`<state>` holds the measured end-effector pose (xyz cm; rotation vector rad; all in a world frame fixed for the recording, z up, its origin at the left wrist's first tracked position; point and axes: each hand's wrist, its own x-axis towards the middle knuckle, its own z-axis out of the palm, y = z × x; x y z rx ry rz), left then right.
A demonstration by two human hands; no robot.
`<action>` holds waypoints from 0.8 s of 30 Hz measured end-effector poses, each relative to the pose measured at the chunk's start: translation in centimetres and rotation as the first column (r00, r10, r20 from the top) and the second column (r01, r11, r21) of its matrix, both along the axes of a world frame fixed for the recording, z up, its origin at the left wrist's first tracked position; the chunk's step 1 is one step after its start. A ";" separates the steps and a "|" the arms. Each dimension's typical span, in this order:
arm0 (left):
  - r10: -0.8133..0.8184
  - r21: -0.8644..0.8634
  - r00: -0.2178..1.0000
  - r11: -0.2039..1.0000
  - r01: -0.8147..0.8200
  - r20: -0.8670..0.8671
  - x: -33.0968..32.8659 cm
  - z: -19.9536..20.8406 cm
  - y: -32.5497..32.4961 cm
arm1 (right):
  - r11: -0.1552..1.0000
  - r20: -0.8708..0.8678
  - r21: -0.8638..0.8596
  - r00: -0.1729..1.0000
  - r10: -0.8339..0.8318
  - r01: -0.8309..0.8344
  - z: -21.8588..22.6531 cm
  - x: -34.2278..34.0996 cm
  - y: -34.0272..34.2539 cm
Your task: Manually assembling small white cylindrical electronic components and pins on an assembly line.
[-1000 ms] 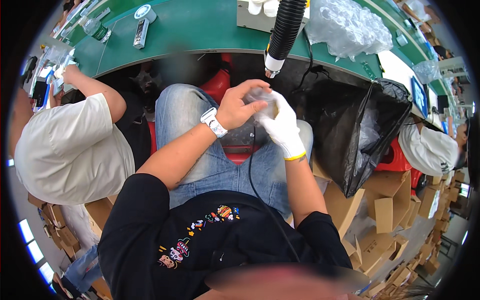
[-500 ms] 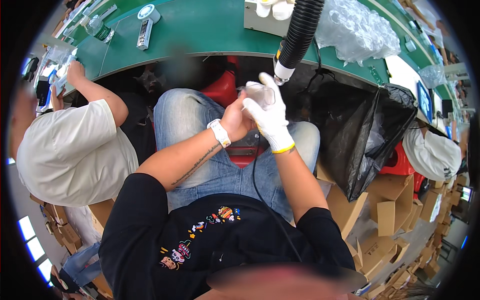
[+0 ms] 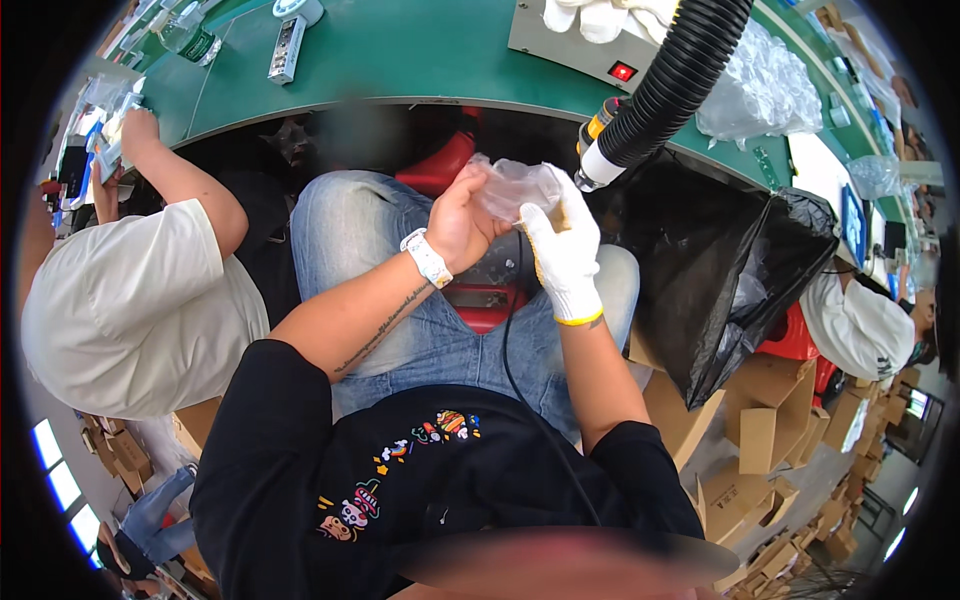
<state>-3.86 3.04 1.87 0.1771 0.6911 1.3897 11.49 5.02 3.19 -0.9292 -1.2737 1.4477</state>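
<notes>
Between my two hands, above my lap, is a clear, thin-walled plastic piece (image 3: pixel 518 190) whose exact kind I cannot make out. My bare left hand (image 3: pixel 458 225), with a white watch on its wrist, grips the near left side of it. On the other side my right hand (image 3: pixel 562 255), in a white knit glove with a yellow cuff, pinches it with the thumb in front and the fingers partly hidden behind. Just beyond the gloved fingers hangs a metal-tipped nozzle (image 3: pixel 600 165) on a thick black ribbed hose (image 3: pixel 680 90), apart from the plastic.
On the green workbench (image 3: pixel 400 60) stand a grey box (image 3: pixel 560 40) with a lit red switch, white gloves (image 3: pixel 600 18), and a heap of clear plastic (image 3: pixel 765 90). A black bag (image 3: pixel 690 290) hangs at right above open cartons (image 3: pixel 775 400). A co-worker (image 3: pixel 140 300) sits close at left.
My hands have moved apart and the clear plastic piece now shows spread between them. The view has shifted, so the nozzle and hose appear farther right and more of the grey box shows.
</notes>
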 end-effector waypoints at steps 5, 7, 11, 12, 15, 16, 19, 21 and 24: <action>0.083 0.077 0.990 0.993 -0.093 0.116 -0.3 -0.9 -0.2 | 0.995 0.179 0.019 0.978 -0.103 0.101 -0.8 1.1 -1.7; 0.078 0.137 0.995 0.987 -0.085 0.060 0.0 -1.1 -0.3 | 0.996 0.118 0.014 0.989 -0.091 0.090 0.7 1.2 -2.3; 0.069 0.249 0.972 0.968 -0.011 -0.227 0.8 0.0 -1.0 | 0.993 0.217 0.024 0.969 -0.114 0.112 0.8 3.4 -2.5; 0.070 0.254 0.922 0.967 0.031 -0.381 0.8 0.3 -1.4 | 0.993 0.219 0.028 0.968 -0.118 0.115 1.0 4.0 -2.7; 0.088 0.277 0.819 0.957 0.089 -0.567 0.2 0.6 -1.8 | 0.981 -0.180 -0.192 0.984 -0.008 -0.027 1.9 5.2 -3.2; 0.101 0.295 0.789 0.950 0.105 -0.606 -0.1 0.5 -1.8 | 0.982 -0.180 -0.187 0.984 -0.008 -0.026 2.0 5.2 -3.3; 0.066 0.251 0.771 0.960 0.124 -0.634 0.1 1.0 -2.2 | 0.946 -0.478 -0.305 0.877 -0.053 -0.109 3.0 5.1 -3.1; -0.033 0.120 0.793 0.984 0.133 -0.608 0.4 1.5 -2.5 | 0.981 -0.303 -0.192 0.952 -0.044 -0.016 3.2 4.8 -3.3; -0.040 -0.003 0.862 0.999 0.044 -0.506 0.7 1.0 -2.6 | 0.992 0.064 0.082 0.993 -0.097 0.092 3.4 3.7 -3.8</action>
